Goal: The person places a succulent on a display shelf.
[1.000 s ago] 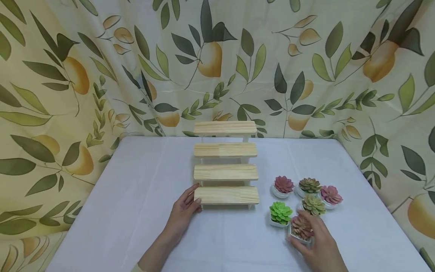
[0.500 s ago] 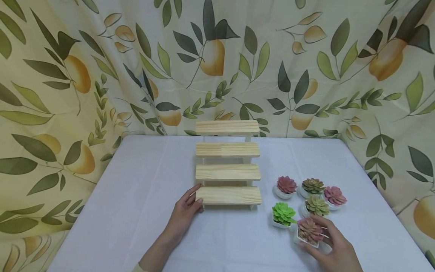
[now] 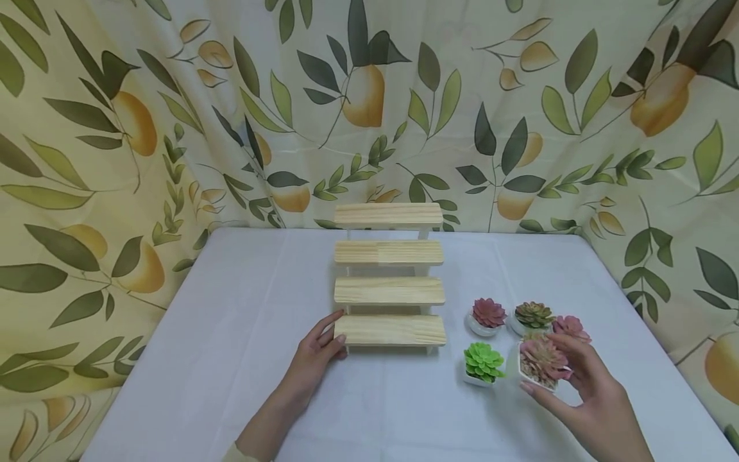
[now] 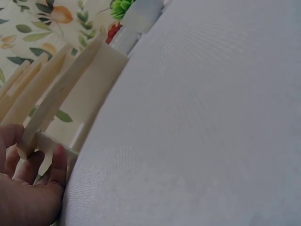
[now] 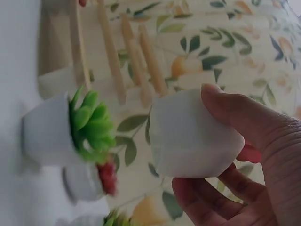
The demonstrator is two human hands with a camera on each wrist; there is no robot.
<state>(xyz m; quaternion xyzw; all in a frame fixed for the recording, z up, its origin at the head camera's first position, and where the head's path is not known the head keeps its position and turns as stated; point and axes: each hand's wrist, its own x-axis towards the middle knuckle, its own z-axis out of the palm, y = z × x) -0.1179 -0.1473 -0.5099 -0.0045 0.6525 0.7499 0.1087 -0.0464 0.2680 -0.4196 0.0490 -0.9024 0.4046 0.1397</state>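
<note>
A pinkish succulent in a white pot [image 3: 543,360] is held up off the cloth by my right hand [image 3: 603,391], thumb on one side and fingers on the other. The right wrist view shows the bare underside of that white pot [image 5: 193,134] between thumb and fingers. My left hand [image 3: 312,359] grips the left end of the lowest step of a light wooden tiered shelf [image 3: 389,330]. In the left wrist view, the fingers and thumb of the left hand [image 4: 33,188] close around that step's end. Nothing stands on the shelf's steps.
Beside the shelf on the white-clothed table [image 3: 231,385] stand a bright green succulent [image 3: 484,362], a dark red one [image 3: 488,313], a brownish-green one [image 3: 534,315] and a pink one [image 3: 570,327]. Another is hidden behind the held pot. A leaf-and-fruit patterned curtain [image 3: 231,160] hangs behind.
My right hand has picked up the pinkish succulent from the front of the group and raised it up and to the right. The left hand has kept its grip on the shelf.
</note>
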